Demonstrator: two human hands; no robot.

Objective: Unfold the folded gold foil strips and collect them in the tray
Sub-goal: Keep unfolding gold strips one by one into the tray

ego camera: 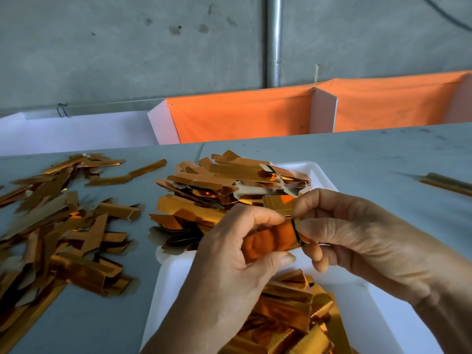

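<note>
Both hands hold one gold foil strip (272, 241) above the white tray (398, 325). My left hand (229, 267) grips its left part, thumb beneath and fingers curled over the top. My right hand (357, 241) pinches its right end at a dark fold line. The strip's shiny face mirrors my fingers in orange. Several gold strips (222, 190) lie piled in the tray's far half, and more strips (288, 315) fill its near part under my wrists. A loose heap of folded strips (58, 226) covers the grey table on the left.
A single gold strip (447, 186) lies on the grey table (383, 154) at the far right. Behind the table stand white dividers with orange cloth (242, 116), then a concrete wall with a metal pipe (274, 42).
</note>
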